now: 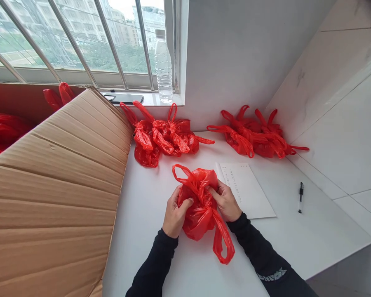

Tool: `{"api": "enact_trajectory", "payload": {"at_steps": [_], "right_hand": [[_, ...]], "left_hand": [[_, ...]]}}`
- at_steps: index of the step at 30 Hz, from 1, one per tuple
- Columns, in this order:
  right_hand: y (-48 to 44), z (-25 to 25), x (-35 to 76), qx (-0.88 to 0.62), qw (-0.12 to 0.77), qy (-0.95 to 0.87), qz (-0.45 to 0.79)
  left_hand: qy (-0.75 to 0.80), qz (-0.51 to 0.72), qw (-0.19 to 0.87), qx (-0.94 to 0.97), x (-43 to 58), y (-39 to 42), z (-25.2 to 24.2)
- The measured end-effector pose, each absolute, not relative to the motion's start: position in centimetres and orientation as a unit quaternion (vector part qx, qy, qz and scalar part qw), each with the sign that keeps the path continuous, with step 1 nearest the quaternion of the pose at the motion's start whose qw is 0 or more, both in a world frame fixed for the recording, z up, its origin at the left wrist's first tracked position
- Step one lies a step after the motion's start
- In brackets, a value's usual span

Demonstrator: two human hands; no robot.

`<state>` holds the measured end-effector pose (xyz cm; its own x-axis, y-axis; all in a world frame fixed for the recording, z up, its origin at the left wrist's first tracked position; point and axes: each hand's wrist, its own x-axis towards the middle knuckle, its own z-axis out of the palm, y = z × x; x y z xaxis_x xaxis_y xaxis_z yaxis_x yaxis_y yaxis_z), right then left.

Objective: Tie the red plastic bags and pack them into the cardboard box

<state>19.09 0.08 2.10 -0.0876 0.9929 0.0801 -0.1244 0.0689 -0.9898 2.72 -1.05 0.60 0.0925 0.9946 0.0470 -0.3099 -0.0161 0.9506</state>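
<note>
L hand (174,211) & R hand (226,201): grip part-closed, holding knotted red bag (200,222) btwn.

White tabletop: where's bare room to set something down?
Bare: between cardboard box and left hand; between notebook and pen; between pen and right sleeve. Crowded: back edge, red plastic bags; centre, held bag.

The table (297,243) is bare front right — held bag (198,225) blocks the middle, cardboard box (60,202) the left, tied bags (163,134) the back.
</note>
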Motion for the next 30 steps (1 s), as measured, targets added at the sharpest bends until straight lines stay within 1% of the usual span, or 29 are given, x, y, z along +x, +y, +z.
{"api": "enact_trajectory", "payload": {"at_steps": [3,6,9,13,19,24,30], "right_hand": [[0.0,2.0,18.8,-0.433,0.543,-0.484,0.532],[-0.1,2.4,18.6,-0.431,0.54,-0.469,0.55],[-0.4,2.9,18.6,-0.418,0.523,-0.477,0.569],[-0.6,3.3,18.6,-0.402,0.489,-0.53,0.564],[-0.4,3.1,18.7,-0.418,0.517,-0.522,0.534],[-0.3,2.8,18.8,-0.424,0.53,-0.491,0.547],[-0.3,2.8,18.7,-0.43,0.501,-0.514,0.547]], "left_hand": [[0.382,0.56,0.592,0.436,2.6,-0.9,0.5],[0.386,0.572,0.582,0.43,2.7,-0.8,0.3],[0.379,0.588,0.577,0.421,2.8,-0.7,0.3],[0.375,0.589,0.58,0.421,3.0,-0.9,0.4],[0.385,0.572,0.581,0.433,2.9,-0.9,0.4],[0.381,0.572,0.595,0.417,2.9,-0.9,0.1],[0.367,0.576,0.604,0.411,2.9,-0.7,0.0]]}}
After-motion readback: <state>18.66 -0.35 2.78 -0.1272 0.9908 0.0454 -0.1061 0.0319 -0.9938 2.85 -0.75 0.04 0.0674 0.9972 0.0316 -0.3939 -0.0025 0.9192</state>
